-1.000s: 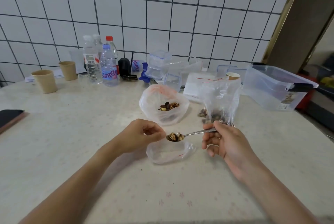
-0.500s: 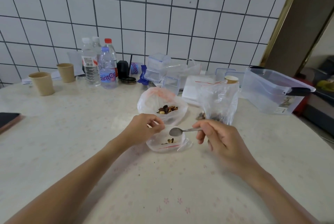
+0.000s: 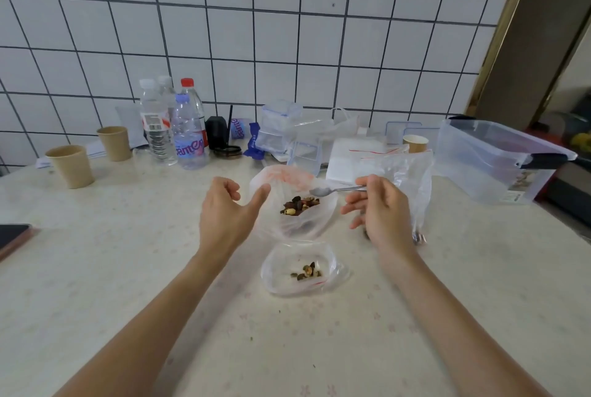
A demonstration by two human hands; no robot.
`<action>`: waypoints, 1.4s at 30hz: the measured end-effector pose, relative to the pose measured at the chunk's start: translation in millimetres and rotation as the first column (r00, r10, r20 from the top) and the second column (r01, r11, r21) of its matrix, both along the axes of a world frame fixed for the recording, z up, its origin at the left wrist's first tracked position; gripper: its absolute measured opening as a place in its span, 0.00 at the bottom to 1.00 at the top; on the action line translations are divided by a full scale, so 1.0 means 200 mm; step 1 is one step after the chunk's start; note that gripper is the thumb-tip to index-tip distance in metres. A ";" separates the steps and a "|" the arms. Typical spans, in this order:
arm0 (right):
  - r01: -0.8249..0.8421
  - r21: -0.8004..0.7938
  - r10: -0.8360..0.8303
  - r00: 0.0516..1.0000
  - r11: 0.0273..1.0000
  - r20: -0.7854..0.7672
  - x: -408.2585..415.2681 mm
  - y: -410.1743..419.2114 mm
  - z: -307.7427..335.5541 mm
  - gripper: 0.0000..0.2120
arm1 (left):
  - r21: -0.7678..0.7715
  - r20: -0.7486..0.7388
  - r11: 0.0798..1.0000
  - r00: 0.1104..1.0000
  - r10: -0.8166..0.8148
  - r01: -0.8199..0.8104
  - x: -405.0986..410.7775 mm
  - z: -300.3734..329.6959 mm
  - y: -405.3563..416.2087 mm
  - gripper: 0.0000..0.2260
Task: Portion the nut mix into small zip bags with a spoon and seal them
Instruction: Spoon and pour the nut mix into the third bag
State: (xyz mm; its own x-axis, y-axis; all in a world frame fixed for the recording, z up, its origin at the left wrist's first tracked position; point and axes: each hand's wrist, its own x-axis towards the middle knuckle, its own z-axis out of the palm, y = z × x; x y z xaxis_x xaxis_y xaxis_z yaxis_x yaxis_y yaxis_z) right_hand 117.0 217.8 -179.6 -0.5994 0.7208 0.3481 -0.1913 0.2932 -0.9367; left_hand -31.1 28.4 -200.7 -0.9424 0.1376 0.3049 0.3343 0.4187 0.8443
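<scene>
A large clear bag [image 3: 271, 191] with a pinkish rim sits open in the middle of the table, holding the nut mix [image 3: 299, 205]. Nearer to me lies a small zip bag [image 3: 275, 275] with a red seal line, open, with a few nuts [image 3: 307, 270] in it. My left hand [image 3: 225, 214] is open beside the large bag's left rim, thumb touching the plastic. My right hand [image 3: 379, 212] holds a metal spoon [image 3: 326, 191]; its empty bowl hovers over the large bag's right rim. Another clear bag [image 3: 406, 179] stands behind my right hand.
Two paper cups [image 3: 72, 166] stand at the far left and several water bottles [image 3: 188, 137] stand at the wall. Small clear boxes [image 3: 278, 131] and a big clear bin [image 3: 492, 159] line the back right. A phone [image 3: 12, 236] lies at the left edge.
The spoonful went into the small zip bag. My left hand let go of that bag and moved up to the large bag. The spoon, now empty, moved over the large bag.
</scene>
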 end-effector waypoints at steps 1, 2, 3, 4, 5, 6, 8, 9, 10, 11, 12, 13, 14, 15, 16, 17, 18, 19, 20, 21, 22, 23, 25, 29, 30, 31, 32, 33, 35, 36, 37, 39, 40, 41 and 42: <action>0.032 0.101 -0.034 0.999 0.994 0.019 -0.03 0.00 -0.01 0.14 | -0.002 0.062 1.000 0.998 -0.023 0.023 -0.01 0.00 0.03 0.31; 0.053 0.189 -0.062 0.997 0.981 0.042 -0.06 -0.01 -0.02 0.14 | -0.017 0.125 0.998 0.990 -0.058 0.061 -0.02 -0.02 0.05 0.35; 0.061 0.261 -0.082 0.994 0.963 0.069 -0.09 -0.01 -0.04 0.14 | -0.037 0.173 0.995 0.981 -0.089 0.097 -0.03 -0.03 0.08 0.37; 0.062 0.329 -0.101 0.990 0.942 0.101 -0.10 -0.01 -0.06 0.15 | -0.056 0.192 0.991 0.975 -0.108 0.120 -0.03 -0.06 0.11 0.37; 0.060 0.410 -0.127 0.982 0.910 0.139 -0.11 -0.01 -0.07 0.16 | -0.072 0.179 0.989 0.977 -0.115 0.130 -0.04 -0.08 0.12 0.35; 0.052 0.509 -0.164 0.970 0.859 0.178 -0.12 -0.01 -0.08 0.17 | -0.086 0.148 0.987 0.982 -0.119 0.132 -0.04 -0.10 0.14 0.33; 0.009 0.714 -0.248 0.941 0.700 0.232 -0.12 -0.01 -0.09 0.21 | -0.081 0.098 0.987 0.987 -0.128 0.136 -0.06 -0.13 0.14 0.27; -0.014 0.783 -0.272 0.934 0.622 0.232 -0.12 -0.02 -0.09 0.21 | -0.062 0.093 0.988 0.986 -0.136 0.142 -0.06 -0.14 0.14 0.25; -0.031 0.822 -0.275 0.934 0.569 0.226 -0.13 -0.03 -0.09 0.21 | -0.041 0.094 0.988 0.985 -0.145 0.149 -0.07 -0.14 0.14 0.23; -0.044 0.831 -0.261 0.939 0.554 0.223 -0.14 -0.03 -0.09 0.20 | -0.021 0.096 0.987 0.983 -0.157 0.160 -0.07 -0.14 0.14 0.21; -0.052 0.811 -0.233 0.946 0.583 0.228 -0.15 -0.02 -0.10 0.18 | -0.003 0.100 0.985 0.980 -0.171 0.172 -0.07 -0.14 0.14 0.19; -0.054 0.767 -0.200 0.952 0.639 0.233 -0.16 -0.02 -0.11 0.16 | 0.009 0.103 0.983 0.977 -0.184 0.184 -0.06 -0.14 0.15 0.17; -0.049 0.713 -0.168 0.958 0.699 0.231 -0.16 -0.01 -0.12 0.15 | 0.018 0.103 0.980 0.975 -0.198 0.197 -0.06 -0.14 0.15 0.16; -0.040 0.660 -0.143 0.965 0.750 0.221 -0.16 0.00 -0.13 0.15 | 0.035 0.104 0.977 0.971 -0.215 0.212 -0.05 -0.14 0.16 0.15; -0.026 0.610 -0.127 0.970 0.792 0.206 -0.16 0.01 -0.13 0.16 | 0.062 0.107 0.971 0.966 -0.235 0.229 -0.05 -0.15 0.16 0.14; -0.009 0.562 -0.116 0.976 0.827 0.186 -0.17 0.02 -0.14 0.17 | 0.093 0.108 0.965 0.961 -0.253 0.244 -0.05 -0.15 0.16 0.14; 0.008 0.512 -0.108 0.980 0.859 0.166 -0.17 0.03 -0.14 0.17 | 0.115 0.104 0.961 0.959 -0.265 0.253 -0.04 -0.15 0.16 0.13; 0.020 0.455 -0.101 0.983 0.890 0.156 -0.17 0.04 -0.15 0.18 | 0.126 0.097 0.958 0.958 -0.270 0.258 -0.03 -0.15 0.16 0.13; 0.029 0.388 -0.096 0.983 0.921 0.155 -0.18 0.06 -0.15 0.19 | 0.130 0.087 0.956 0.958 -0.274 0.262 -0.03 -0.15 0.16 0.12; 0.039 0.310 -0.092 0.983 0.950 0.161 -0.18 0.07 -0.16 0.19 | 0.132 0.076 0.955 0.957 -0.279 0.268 -0.03 -0.14 0.16 0.11; 0.045 0.228 -0.084 0.982 0.973 0.167 -0.19 0.09 -0.17 0.19 | 0.132 0.066 0.952 0.956 -0.286 0.276 -0.02 -0.14 0.16 0.10; 0.041 0.153 -0.068 0.982 0.987 0.176 -0.20 0.09 -0.18 0.19 | 0.129 0.060 0.950 0.953 -0.295 0.286 -0.02 -0.14 0.16 0.10; 0.004 0.043 -0.012 0.981 0.999 0.195 -0.21 0.08 -0.20 0.18 | 0.121 0.051 0.945 0.949 -0.311 0.304 -0.02 -0.14 0.16 0.08; -0.070 -0.111 0.092 0.975 0.991 0.204 -0.22 0.04 -0.20 0.17 | 0.108 0.016 0.947 0.952 -0.304 0.301 -0.02 -0.14 0.16 0.07; -0.084 -0.153 0.115 0.972 0.985 0.204 -0.21 0.04 -0.20 0.17 | 0.104 0.009 0.950 0.955 -0.296 0.294 -0.03 -0.14 0.16 0.08; -0.102 -0.187 0.140 0.969 0.977 0.204 -0.21 0.03 -0.20 0.17 | 0.105 0.002 0.951 0.957 -0.291 0.290 -0.03 -0.14 0.15 0.08; -0.118 -0.202 0.160 0.965 0.972 0.206 -0.20 0.03 -0.20 0.17 | 0.107 -0.009 0.951 0.956 -0.292 0.291 -0.03 -0.14 0.15 0.09; -0.129 -0.194 0.169 0.963 0.973 0.209 -0.20 0.02 -0.20 0.17 | 0.106 -0.021 0.949 0.955 -0.297 0.298 -0.03 -0.14 0.15 0.10; -0.124 -0.131 0.150 0.967 0.984 0.207 -0.20 0.00 -0.20 0.17 | 0.087 -0.033 0.946 0.950 -0.310 0.311 -0.03 -0.14 0.15 0.11; -0.110 -0.097 0.128 0.971 0.989 0.203 -0.20 -0.01 -0.20 0.17 | 0.076 -0.033 0.946 0.949 -0.313 0.315 -0.03 -0.14 0.15 0.11; -0.095 -0.080 0.109 0.974 0.992 0.200 -0.21 -0.01 -0.20 0.17 | 0.066 -0.031 0.947 0.949 -0.314 0.315 -0.03 -0.14 0.15 0.11; -0.093 -0.121 0.117 0.972 0.988 0.204 -0.22 -0.02 -0.20 0.18 | 0.048 -0.030 0.948 0.949 -0.313 0.314 -0.03 -0.14 0.15 0.11; -0.110 -0.175 0.146 0.967 0.978 0.207 -0.22 -0.03 -0.21 0.18 | 0.040 -0.031 0.949 0.950 -0.312 0.313 -0.03 -0.14 0.15 0.12; -0.134 -0.237 0.184 0.962 0.962 0.202 -0.22 -0.03 -0.21 0.18 | 0.032 -0.033 0.949 0.949 -0.312 0.313 -0.03 -0.14 0.15 0.12; -0.155 -0.293 0.217 0.957 0.943 0.192 -0.22 -0.03 -0.21 0.18 | 0.023 -0.036 0.949 0.949 -0.315 0.315 -0.03 -0.14 0.15 0.12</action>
